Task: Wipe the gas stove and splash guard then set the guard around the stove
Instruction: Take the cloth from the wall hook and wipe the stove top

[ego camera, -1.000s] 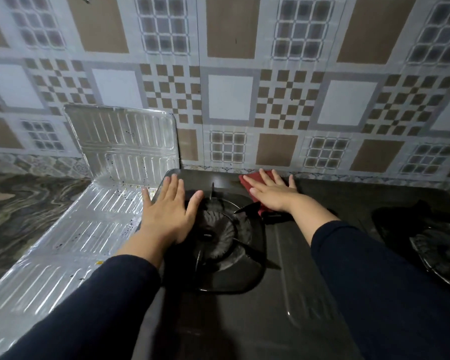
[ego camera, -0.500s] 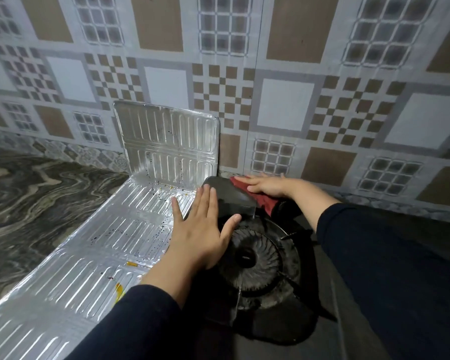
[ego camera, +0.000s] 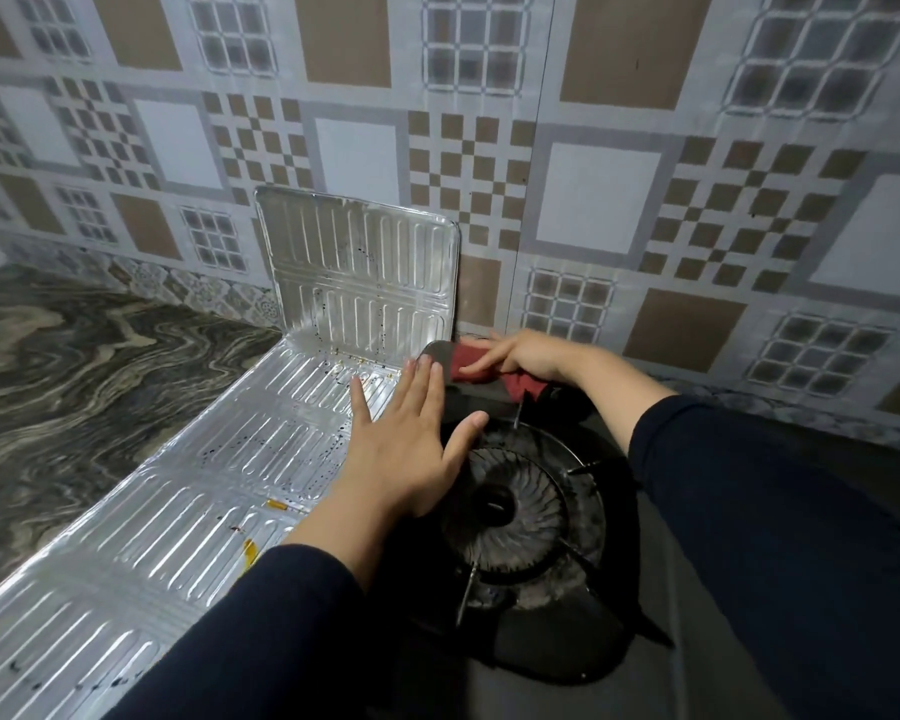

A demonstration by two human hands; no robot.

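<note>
The black gas stove (ego camera: pixel 557 683) fills the lower right, with its left burner (ego camera: pixel 510 509) and pan supports in the middle. My right hand (ego camera: pixel 520 353) presses a dark red cloth (ego camera: pixel 471 367) onto the stove's far left corner, by the wall. My left hand (ego camera: pixel 411 439) lies flat, fingers spread, on the stove's left edge beside the burner. The ribbed silver splash guard (ego camera: pixel 188 491) lies flat on the counter left of the stove. Its end panel (ego camera: pixel 357 270) stands upright against the wall. Dark specks and a few yellow stains mark the guard.
A marbled dark counter (ego camera: pixel 68 387) stretches to the left of the guard. A patterned tile wall (ego camera: pixel 593 200) runs right behind the stove. My dark sleeves cover the stove's front and right side.
My right hand has slid the cloth left along the stove's back edge into the far left corner. My view has swung left, so the right burner has gone out of sight.
</note>
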